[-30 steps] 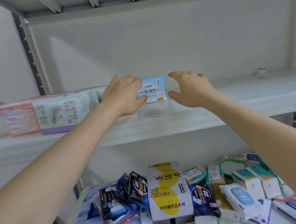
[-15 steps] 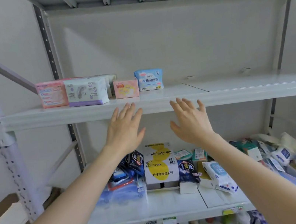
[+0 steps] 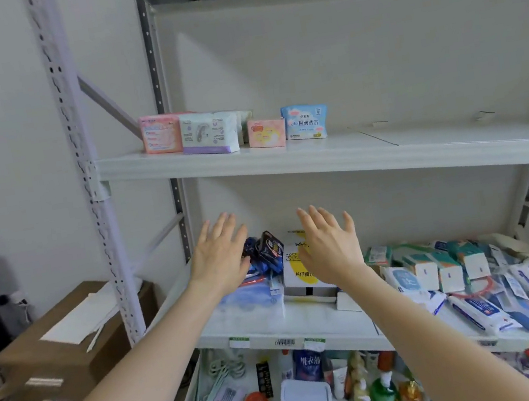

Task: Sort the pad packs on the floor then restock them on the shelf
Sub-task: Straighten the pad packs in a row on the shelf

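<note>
Lined up left of centre on the white upper shelf (image 3: 318, 157): pink pack (image 3: 160, 134), white-and-purple pack (image 3: 209, 133), small peach pack (image 3: 266, 133), blue pack (image 3: 305, 122). Held up mid-frame below, well apart from them: left hand (image 3: 220, 259), fingers straight and spread, empty; right hand (image 3: 329, 245) beside it, likewise spread, holding nothing.

I am standing in what is looking like a small shop's stockroom, facing a metal rack (image 3: 95, 192) holding pad packs (image 3: 210, 132), bottles (image 3: 383, 393) and price tags (image 3: 239, 342), with a cardboard box (image 3: 53, 341) beside it.
</note>
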{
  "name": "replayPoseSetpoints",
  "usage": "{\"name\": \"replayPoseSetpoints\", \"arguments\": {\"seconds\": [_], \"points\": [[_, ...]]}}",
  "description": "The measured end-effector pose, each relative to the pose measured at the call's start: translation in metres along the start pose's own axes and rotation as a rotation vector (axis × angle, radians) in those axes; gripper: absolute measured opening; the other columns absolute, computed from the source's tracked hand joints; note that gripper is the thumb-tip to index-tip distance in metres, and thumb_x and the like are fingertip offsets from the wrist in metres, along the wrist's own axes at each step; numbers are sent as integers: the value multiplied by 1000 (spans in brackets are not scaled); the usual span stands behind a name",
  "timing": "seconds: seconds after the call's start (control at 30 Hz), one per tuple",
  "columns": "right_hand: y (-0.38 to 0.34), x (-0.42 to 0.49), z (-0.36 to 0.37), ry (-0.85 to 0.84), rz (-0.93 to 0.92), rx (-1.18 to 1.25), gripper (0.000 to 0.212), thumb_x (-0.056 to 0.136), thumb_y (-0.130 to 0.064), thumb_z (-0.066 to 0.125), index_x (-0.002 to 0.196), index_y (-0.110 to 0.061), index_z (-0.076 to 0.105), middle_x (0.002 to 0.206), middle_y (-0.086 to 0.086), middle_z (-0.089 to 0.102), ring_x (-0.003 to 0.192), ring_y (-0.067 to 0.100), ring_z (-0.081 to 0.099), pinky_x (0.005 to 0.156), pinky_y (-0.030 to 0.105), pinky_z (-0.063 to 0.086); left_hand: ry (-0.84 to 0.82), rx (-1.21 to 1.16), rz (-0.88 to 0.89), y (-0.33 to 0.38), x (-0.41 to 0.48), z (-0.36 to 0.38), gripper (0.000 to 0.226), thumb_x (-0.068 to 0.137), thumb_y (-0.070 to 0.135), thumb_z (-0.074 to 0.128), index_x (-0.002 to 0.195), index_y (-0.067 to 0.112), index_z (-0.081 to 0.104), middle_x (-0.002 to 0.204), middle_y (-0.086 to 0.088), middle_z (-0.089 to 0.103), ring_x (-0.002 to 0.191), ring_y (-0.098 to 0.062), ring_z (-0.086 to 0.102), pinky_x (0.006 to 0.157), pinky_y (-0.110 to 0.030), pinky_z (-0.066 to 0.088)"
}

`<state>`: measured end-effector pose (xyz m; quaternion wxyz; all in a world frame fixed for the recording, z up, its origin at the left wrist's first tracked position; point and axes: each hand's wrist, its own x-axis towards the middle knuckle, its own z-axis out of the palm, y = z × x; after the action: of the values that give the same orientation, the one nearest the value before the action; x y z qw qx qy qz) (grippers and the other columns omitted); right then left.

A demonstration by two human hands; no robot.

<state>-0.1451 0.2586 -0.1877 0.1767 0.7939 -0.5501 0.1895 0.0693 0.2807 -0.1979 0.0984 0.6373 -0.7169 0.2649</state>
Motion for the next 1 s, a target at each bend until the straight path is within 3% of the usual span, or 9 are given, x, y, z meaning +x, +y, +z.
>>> {"name": "replayPoseSetpoints", "arguments": {"seconds": [0.43, 0.8, 1.0], "points": [[-98, 49, -21, 66, -84, 38, 71, 95, -42, 45, 152, -19, 10, 159, 7, 18, 147, 24, 15, 116, 55, 9, 9, 58, -144, -102, -18, -19, 69, 94, 46, 44, 152, 19, 19, 161, -12, 13, 149, -25, 6, 121, -46, 4], [-171, 147, -20, 184, -12, 32, 69, 95, -43, 41, 151, -18, 11, 160, 7, 17, 148, 23, 13, 117, 53, 8, 133, 130, -80, -239, 47, -17, 68, 94, 47, 41, 152, 19, 19, 160, -11, 15, 149, -25, 8, 120, -45, 1], [-183, 207, -37, 275, -1, 4, 69, 94, -45, 43, 151, -19, 14, 160, 5, 19, 148, 20, 14, 117, 51, 10, 234, -2, -93, -290, 99, -11, 75, 91, 53, 46, 152, 20, 17, 158, -10, 21, 148, -25, 14, 119, -44, 6]]}}
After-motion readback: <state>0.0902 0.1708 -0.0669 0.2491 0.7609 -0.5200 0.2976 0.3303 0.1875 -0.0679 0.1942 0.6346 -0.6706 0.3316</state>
